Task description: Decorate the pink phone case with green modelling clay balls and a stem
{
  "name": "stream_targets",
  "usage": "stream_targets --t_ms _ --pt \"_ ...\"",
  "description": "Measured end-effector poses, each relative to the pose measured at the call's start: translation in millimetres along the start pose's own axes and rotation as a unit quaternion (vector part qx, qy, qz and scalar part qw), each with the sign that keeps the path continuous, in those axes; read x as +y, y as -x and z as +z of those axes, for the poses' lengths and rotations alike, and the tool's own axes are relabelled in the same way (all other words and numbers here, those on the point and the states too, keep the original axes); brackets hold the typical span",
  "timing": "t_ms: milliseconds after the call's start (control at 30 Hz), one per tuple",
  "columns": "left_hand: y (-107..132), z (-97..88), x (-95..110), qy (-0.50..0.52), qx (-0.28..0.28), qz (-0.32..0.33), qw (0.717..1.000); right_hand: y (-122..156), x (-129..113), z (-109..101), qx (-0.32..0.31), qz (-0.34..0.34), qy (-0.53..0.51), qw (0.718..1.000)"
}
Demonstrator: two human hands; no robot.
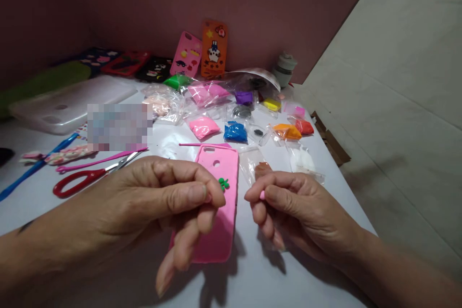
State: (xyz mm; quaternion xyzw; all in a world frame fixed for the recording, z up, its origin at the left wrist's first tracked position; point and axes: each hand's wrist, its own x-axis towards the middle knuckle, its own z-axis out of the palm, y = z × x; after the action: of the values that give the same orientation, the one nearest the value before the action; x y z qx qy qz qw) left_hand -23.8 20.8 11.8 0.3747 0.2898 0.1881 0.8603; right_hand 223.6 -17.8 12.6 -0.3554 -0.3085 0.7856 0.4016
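A pink phone case (222, 231) lies on the white table (252, 284) between my hands, with a small green clay shape (224, 183) stuck on it. My left hand (169, 202) hovers over the case, thumb and forefinger pinched together; I cannot make out what is between them. My right hand (288, 207) is closed to the right of the case, pinching a small pink bit of clay (262, 195).
Small bags of coloured clay (235, 132) lie behind the case. Red-handled scissors (83, 179), a blue tool (36, 166) and a clear plastic lid (68, 106) lie at left. Decorated phone cases (214, 48) lean on the back wall. The table's right edge drops to the floor.
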Motion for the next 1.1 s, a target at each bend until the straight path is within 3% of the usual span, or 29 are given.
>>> stream_targets --t_ms 167,500,833,1100 --pt "1.4 5.0 -4.7 0.02 0.031 -0.005 0.999 0.7 -2.8 3.1 0.036 -0.02 0.011 0.999" --pt "-1.2 3.2 -3.7 0.047 0.032 -0.024 0.998 0.7 0.3 -0.9 -0.02 -0.009 -0.013 1.0" --pt "-3.0 4.5 -1.7 0.037 0.053 -0.027 0.998 1.2 -2.5 3.8 0.042 0.006 -0.006 0.999" --pt "-2.6 3.4 -4.5 0.018 -0.005 -0.044 0.999 0.4 -3.0 1.4 -0.009 0.024 -0.018 0.999"
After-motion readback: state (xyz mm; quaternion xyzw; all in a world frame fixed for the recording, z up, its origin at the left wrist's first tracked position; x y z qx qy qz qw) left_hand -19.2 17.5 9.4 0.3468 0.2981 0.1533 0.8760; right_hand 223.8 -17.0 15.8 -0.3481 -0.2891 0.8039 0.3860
